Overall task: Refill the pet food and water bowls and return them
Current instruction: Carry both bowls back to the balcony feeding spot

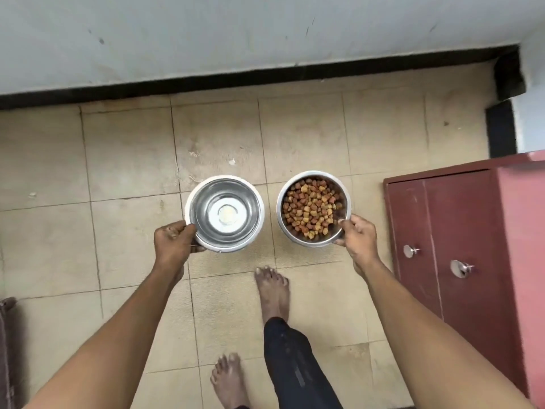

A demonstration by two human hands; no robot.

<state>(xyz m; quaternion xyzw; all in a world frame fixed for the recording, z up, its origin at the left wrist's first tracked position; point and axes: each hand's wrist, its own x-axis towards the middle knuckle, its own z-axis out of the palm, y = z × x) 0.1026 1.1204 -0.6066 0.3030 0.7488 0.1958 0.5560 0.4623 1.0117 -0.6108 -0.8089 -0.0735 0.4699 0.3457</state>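
Two steel bowls are held side by side above the tiled floor, in front of me. The water bowl (224, 213) on the left is shiny inside with a bright reflection at its bottom; my left hand (174, 240) grips its near-left rim. The food bowl (314, 208) on the right is filled with brown and yellow kibble; my right hand (358, 236) grips its near-right rim, thumb over the edge. A narrow gap separates the two bowls.
A pale wall with a black skirting (236, 81) runs across the far side. A dark red cabinet (460, 237) with two metal knobs stands at the right. My bare feet (272, 290) are on the beige tiles below the bowls. A dark object (6, 335) sits at the left edge.
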